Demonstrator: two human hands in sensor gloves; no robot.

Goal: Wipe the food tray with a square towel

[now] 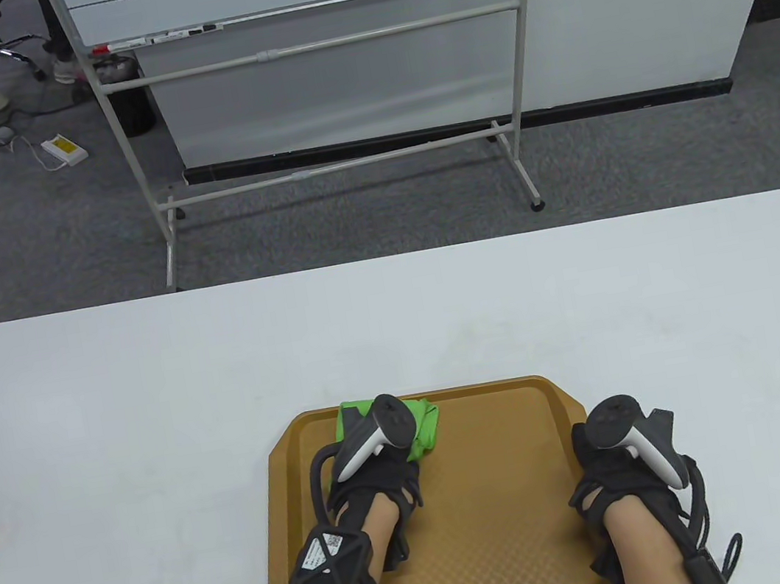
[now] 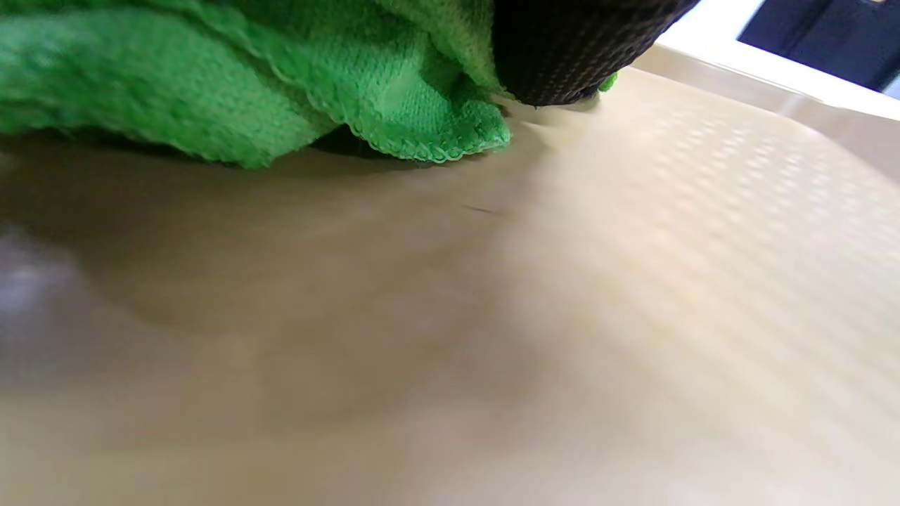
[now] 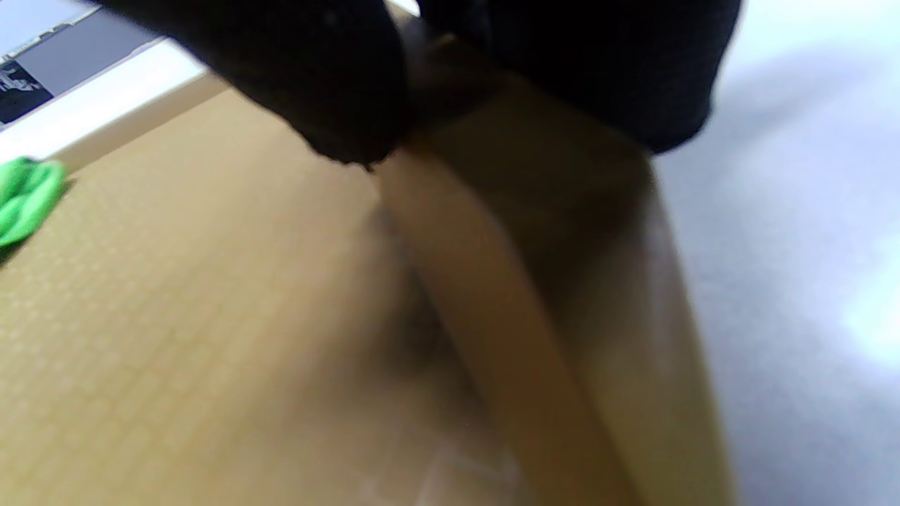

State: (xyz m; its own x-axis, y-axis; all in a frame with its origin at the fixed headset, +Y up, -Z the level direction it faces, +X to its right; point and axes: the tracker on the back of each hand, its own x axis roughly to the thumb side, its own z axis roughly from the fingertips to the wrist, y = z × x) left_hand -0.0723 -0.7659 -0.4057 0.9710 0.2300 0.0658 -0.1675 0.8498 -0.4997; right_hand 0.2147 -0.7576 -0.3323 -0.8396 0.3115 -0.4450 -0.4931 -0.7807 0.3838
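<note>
The left hand (image 1: 371, 470) presses a bunched green towel (image 1: 424, 427) against the floor of the food tray (image 1: 501, 512), up near the tray's far left corner; in the left wrist view a gloved fingertip (image 2: 562, 56) bears down on the cloth's hemmed edge, which touches the textured surface. The right hand (image 1: 624, 462) sits on the tray's right rim, and the right wrist view shows its fingers (image 3: 330, 91) closed over that raised edge, one inside and one outside, steadying it. The tray lies at the near edge of the white table (image 1: 121, 426). The wiping looks only partly done, with most of the floor lying open to the right of the cloth. To do it well, the person would likely keep the palm flat, spread the towel wider, sweep in overlapping strokes toward the rim, and keep the right grip firm so the tray does not slide
</note>
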